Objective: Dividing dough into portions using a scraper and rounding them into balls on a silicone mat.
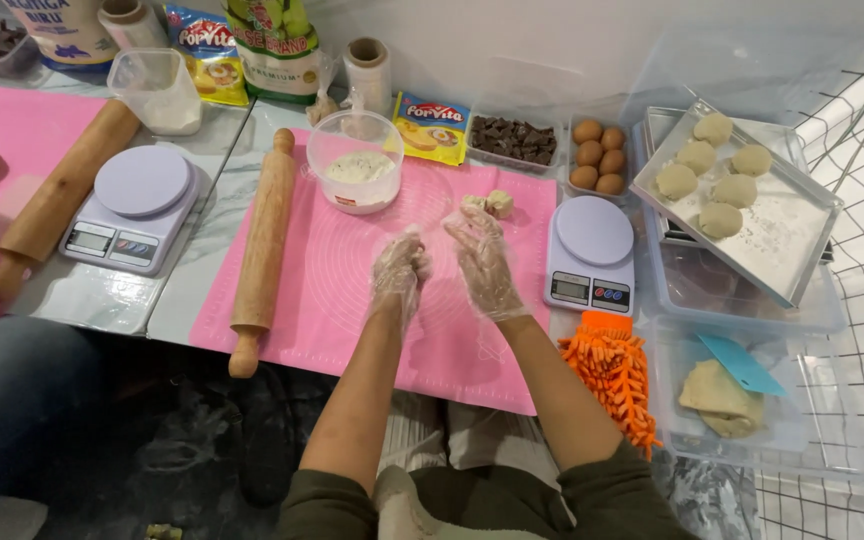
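Both my hands wear thin clear plastic gloves and hover over the pink silicone mat (pixel 352 300). My left hand (pixel 399 268) is curled with its fingers closed; whether it holds dough is hidden. My right hand (pixel 482 262) is spread open, palm facing the left hand. A small lump of pale dough (pixel 492 203) lies on the mat just beyond my right fingertips. A wooden rolling pin (pixel 263 250) rests along the mat's left edge. A clear bowl (pixel 355 160) with white filling stands at the mat's far side.
A white kitchen scale (pixel 590 252) and an orange chenille cloth (pixel 612 370) sit right of the mat. A metal tray (pixel 782 230) with several dough balls rests on clear tubs; one tub (pixel 752 400) holds dough and a blue scraper. Eggs (pixel 598 156), chocolate chunks (pixel 512 140), a second scale (pixel 137 205) and pin (pixel 57 195) lie farther off.
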